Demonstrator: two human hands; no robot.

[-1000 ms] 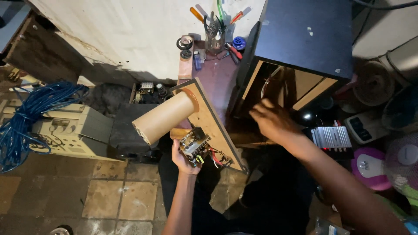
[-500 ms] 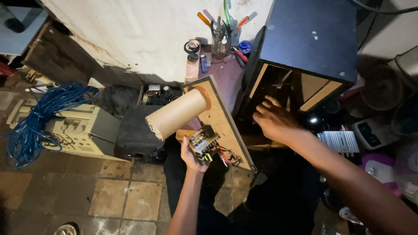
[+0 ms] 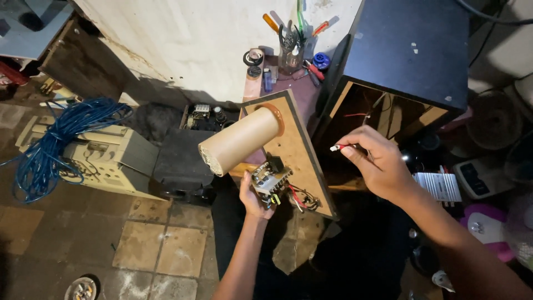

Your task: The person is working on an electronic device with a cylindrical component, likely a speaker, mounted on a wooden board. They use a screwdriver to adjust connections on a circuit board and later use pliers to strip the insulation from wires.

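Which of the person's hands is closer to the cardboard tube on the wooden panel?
Left. The left hand grips the wooden panel just below the cardboard tube. The right hand is off to the tube's right, pinching a red wire by the black speaker box.

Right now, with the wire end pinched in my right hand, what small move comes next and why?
Probably bring the right hand and its red wire left toward the circuit board on the wooden panel; the left hand holds that panel and the two are apart.
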